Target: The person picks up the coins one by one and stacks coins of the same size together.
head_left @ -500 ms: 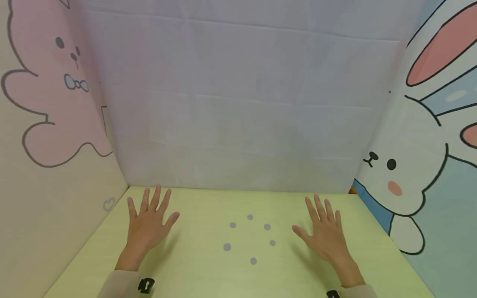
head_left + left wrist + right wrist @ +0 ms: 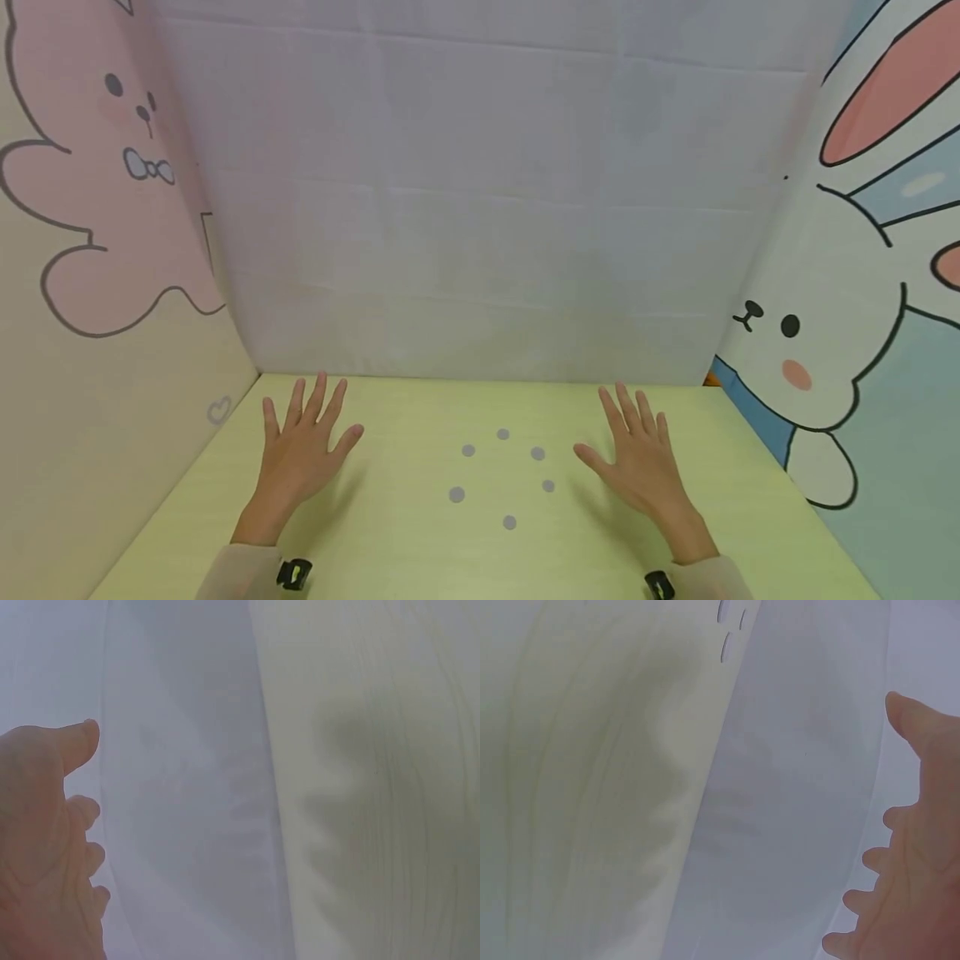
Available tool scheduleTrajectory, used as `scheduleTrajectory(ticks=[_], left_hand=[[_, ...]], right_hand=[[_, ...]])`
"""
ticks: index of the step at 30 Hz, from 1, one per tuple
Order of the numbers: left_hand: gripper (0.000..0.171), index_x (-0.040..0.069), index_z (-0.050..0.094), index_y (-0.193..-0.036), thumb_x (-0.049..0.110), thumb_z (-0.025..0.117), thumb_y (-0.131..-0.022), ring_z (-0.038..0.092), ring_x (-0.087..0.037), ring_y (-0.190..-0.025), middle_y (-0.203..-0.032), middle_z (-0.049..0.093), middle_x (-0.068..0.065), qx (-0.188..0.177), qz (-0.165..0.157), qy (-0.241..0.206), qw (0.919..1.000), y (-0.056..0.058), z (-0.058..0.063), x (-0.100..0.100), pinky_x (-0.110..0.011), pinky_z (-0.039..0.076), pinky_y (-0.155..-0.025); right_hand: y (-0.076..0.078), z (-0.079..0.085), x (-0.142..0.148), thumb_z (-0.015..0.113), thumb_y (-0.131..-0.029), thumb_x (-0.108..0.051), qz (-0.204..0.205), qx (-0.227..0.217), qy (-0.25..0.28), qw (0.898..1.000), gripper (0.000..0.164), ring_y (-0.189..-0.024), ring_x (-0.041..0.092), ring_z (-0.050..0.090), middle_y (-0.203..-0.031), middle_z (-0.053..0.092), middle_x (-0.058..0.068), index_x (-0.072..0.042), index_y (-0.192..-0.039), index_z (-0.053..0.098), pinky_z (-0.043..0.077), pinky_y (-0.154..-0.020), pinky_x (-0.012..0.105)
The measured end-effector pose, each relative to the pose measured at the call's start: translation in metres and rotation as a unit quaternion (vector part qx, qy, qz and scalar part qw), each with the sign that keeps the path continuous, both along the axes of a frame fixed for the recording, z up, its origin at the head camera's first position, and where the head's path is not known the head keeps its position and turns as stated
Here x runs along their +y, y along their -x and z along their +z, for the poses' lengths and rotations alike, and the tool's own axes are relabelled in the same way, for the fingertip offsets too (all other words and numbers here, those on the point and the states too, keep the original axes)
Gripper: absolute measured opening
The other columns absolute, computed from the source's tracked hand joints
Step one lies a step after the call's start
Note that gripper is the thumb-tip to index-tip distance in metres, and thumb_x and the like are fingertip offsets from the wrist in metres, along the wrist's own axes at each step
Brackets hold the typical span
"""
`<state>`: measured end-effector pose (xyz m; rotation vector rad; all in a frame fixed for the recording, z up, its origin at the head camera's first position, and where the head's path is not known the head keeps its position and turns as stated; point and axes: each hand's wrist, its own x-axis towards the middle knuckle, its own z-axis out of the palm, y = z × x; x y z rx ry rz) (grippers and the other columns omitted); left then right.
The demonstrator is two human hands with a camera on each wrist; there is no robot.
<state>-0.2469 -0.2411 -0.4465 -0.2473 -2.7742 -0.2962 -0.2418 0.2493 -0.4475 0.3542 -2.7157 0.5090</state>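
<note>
In the head view, my left hand (image 2: 298, 454) is held above the left part of the pale yellow table (image 2: 420, 558), its fingers straight and spread. My right hand (image 2: 643, 467) is spread the same way over the right part. Neither one holds anything, and each casts a soft shadow on the tabletop. Between them lie several flat grey dots, among them one at the left (image 2: 457, 495) and one at the front (image 2: 510, 522). The wrist views show the left hand (image 2: 45, 847) and the right hand (image 2: 922, 855) from the side, apart from the surface.
A white cloth wall (image 2: 480, 217) closes off the back of the table. On the left stands a panel with a pink cartoon animal (image 2: 97, 275), on the right one with a white rabbit (image 2: 832, 333). Dark bands (image 2: 294, 574) sit at both wrists.
My right hand has shifted a little to the left and slightly farther from me. The left hand has barely moved, and the view has tilted slightly.
</note>
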Motion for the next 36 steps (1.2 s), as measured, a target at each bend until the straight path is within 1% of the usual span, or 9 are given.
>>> scheduleTrajectory(ticks=[7, 10, 16, 18, 23, 28, 32, 36], left_hand=[[0.081, 0.016, 0.019, -0.171, 0.062, 0.045, -0.109, -0.005, -0.043, -0.163, -0.178, 0.003, -0.015, -0.01, -0.016, -0.032, 0.9993, 0.003, 0.0, 0.008, -0.07, -0.022, -0.119], [0.081, 0.015, 0.021, -0.171, 0.06, 0.048, -0.109, -0.003, -0.044, -0.163, -0.178, 0.005, -0.016, -0.013, -0.019, -0.045, 0.9987, 0.003, 0.001, 0.014, -0.07, -0.021, -0.12], [0.08, 0.015, 0.024, -0.17, 0.059, 0.049, -0.108, 0.002, -0.046, -0.162, -0.177, 0.01, -0.017, -0.027, -0.042, -0.066, 0.9966, 0.0, 0.004, 0.027, -0.073, -0.009, -0.122], [0.08, 0.015, 0.024, -0.17, 0.059, 0.049, -0.108, 0.004, -0.047, -0.162, -0.177, 0.011, -0.017, -0.029, -0.044, -0.065, 0.9965, 0.001, 0.004, 0.029, -0.074, -0.006, -0.122], [0.078, 0.014, 0.026, -0.169, 0.056, 0.051, -0.109, 0.005, -0.047, -0.162, -0.177, 0.011, -0.016, -0.027, -0.051, -0.068, 0.996, 0.002, 0.002, 0.031, -0.074, -0.002, -0.123], [0.078, 0.013, 0.027, -0.169, 0.056, 0.051, -0.109, 0.01, -0.049, -0.161, -0.176, 0.016, -0.02, -0.024, -0.064, -0.074, 0.9949, 0.004, -0.001, 0.032, -0.075, 0.004, -0.123], [0.078, 0.013, 0.026, -0.169, 0.055, 0.052, -0.109, 0.011, -0.05, -0.16, -0.175, 0.018, -0.021, -0.028, -0.073, -0.094, 0.9925, 0.004, -0.003, 0.034, -0.075, 0.007, -0.122], [0.077, 0.013, 0.026, -0.169, 0.055, 0.052, -0.109, 0.012, -0.05, -0.16, -0.175, 0.019, -0.02, -0.036, -0.083, -0.116, 0.9891, 0.003, -0.005, 0.037, -0.075, 0.009, -0.122]], right_hand=[[0.002, 0.0, -0.005, 0.064, -0.101, -0.06, 0.011, -0.008, 0.009, 1.0, 0.093, -0.161, 0.048, 0.009, -0.176, 0.016, 0.019, -0.015, -0.17, 0.022, 0.011, -0.122, 0.075], [0.003, 0.0, -0.008, 0.063, -0.101, -0.06, 0.013, -0.009, 0.012, 1.0, 0.092, -0.161, 0.047, 0.01, -0.176, 0.016, 0.019, -0.014, -0.17, 0.022, 0.012, -0.122, 0.074], [0.002, 0.002, -0.014, 0.063, -0.102, -0.057, 0.023, -0.011, 0.027, 0.999, 0.091, -0.161, 0.048, 0.012, -0.176, 0.016, 0.019, -0.012, -0.17, 0.023, 0.015, -0.121, 0.075], [0.002, 0.002, -0.016, 0.064, -0.102, -0.056, 0.03, -0.012, 0.035, 0.999, 0.091, -0.161, 0.048, 0.012, -0.176, 0.015, 0.019, -0.012, -0.17, 0.022, 0.015, -0.121, 0.075], [0.005, 0.002, -0.021, 0.064, -0.103, -0.054, 0.042, -0.017, 0.052, 0.998, 0.09, -0.16, 0.049, 0.014, -0.177, 0.015, 0.018, -0.013, -0.17, 0.02, 0.016, -0.121, 0.075], [0.007, 0.001, -0.028, 0.066, -0.103, -0.051, 0.055, -0.016, 0.071, 0.996, 0.089, -0.159, 0.049, 0.019, -0.176, 0.017, 0.017, -0.012, -0.17, 0.023, 0.022, -0.119, 0.076], [0.007, -0.001, -0.033, 0.067, -0.102, -0.051, 0.062, -0.02, 0.083, 0.994, 0.089, -0.158, 0.047, 0.022, -0.176, 0.02, 0.016, -0.011, -0.169, 0.025, 0.028, -0.117, 0.075], [0.006, -0.004, -0.037, 0.066, -0.102, -0.053, 0.069, -0.033, 0.093, 0.993, 0.089, -0.159, 0.046, 0.023, -0.176, 0.019, 0.015, -0.012, -0.169, 0.025, 0.031, -0.115, 0.075]])
